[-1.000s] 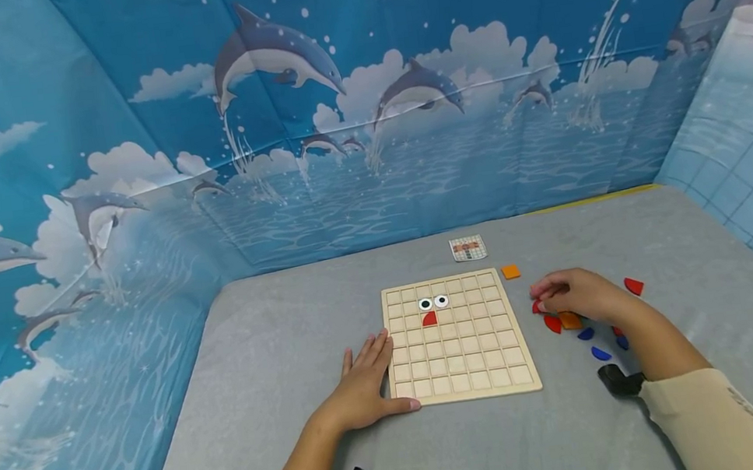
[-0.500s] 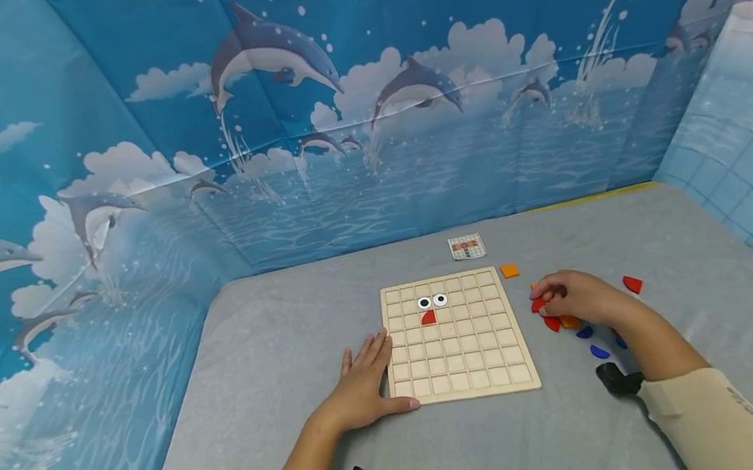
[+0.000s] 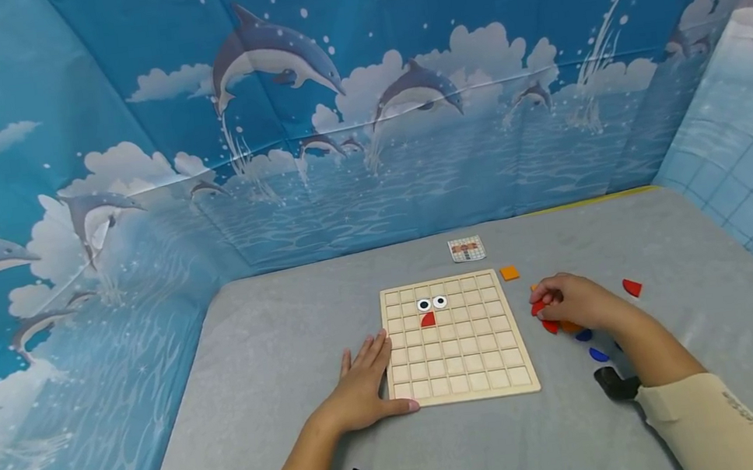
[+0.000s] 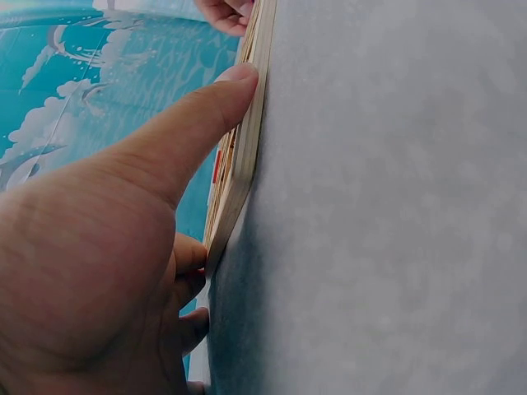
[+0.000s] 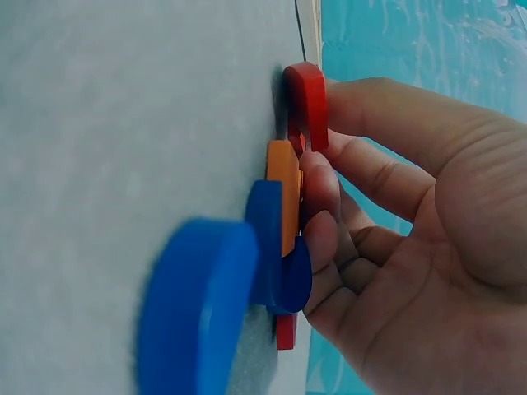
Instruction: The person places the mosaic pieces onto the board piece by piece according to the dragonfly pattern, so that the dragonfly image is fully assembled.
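Observation:
My left hand (image 3: 363, 385) rests at the wooden grid board (image 3: 463, 365), fingers spread along its left edge. Its thumb (image 4: 222, 99) lies over the front edge. Two round eye pieces, a left one (image 3: 423, 305) and a right one (image 3: 439, 302), sit on the board above a red quarter-circle piece (image 3: 428, 319). Right of the board, my right hand (image 3: 582, 300) pinches another red piece (image 5: 307, 103) low over the pile. Around these fingertips lie an orange piece (image 5: 282, 193) and blue pieces, one close to the wrist camera (image 5: 198, 304). The right hand partly covers the pile.
A small printed pattern card (image 3: 467, 249) lies behind the board. An orange square (image 3: 510, 273) is by the board's far right corner. One red piece (image 3: 632, 287) lies right of the hand, and a blue half-round (image 3: 599, 354) lies nearer. A dolphin-print curtain (image 3: 370, 181) closes the back.
My right hand has shifted only slightly, its fingertips drawing together at the red piece. Its wrist now covers more of the blue and red pieces beneath. The left hand stays in place.

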A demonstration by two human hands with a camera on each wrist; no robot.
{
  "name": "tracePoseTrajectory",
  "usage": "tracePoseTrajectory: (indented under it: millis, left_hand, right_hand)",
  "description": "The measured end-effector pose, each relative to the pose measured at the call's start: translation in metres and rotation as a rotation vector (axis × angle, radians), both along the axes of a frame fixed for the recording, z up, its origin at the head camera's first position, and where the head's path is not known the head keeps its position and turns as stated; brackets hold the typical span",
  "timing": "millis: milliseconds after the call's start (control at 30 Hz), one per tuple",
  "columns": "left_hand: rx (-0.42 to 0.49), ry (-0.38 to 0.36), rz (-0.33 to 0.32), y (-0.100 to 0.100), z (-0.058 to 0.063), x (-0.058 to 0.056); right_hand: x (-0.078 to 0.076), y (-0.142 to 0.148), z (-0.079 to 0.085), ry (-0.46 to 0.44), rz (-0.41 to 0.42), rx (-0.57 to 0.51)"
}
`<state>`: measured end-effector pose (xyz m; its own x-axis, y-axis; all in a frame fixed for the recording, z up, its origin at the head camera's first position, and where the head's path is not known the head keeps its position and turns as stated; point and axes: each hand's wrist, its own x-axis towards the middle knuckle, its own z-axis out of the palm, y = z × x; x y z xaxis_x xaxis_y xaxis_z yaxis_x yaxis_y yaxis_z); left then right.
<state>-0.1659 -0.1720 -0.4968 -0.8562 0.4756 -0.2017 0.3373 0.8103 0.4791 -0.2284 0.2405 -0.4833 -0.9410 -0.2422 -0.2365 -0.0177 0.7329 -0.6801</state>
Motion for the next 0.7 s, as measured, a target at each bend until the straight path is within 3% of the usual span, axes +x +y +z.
tracePoseTrajectory:
  millis: [200,700]
  left_hand:
    - [0.006,0.01,0.002,-0.0007,-0.0005,0.0001]
    - [-0.001,0.014,-0.002,0.0003,-0.0007,0.0008]
  right_hand:
    - [-0.0002,-0.0008,0.0001,0.042,0.018,0.005]
    - [-0.0008,0.0032,-0.0006,0.033,0.029,0.029]
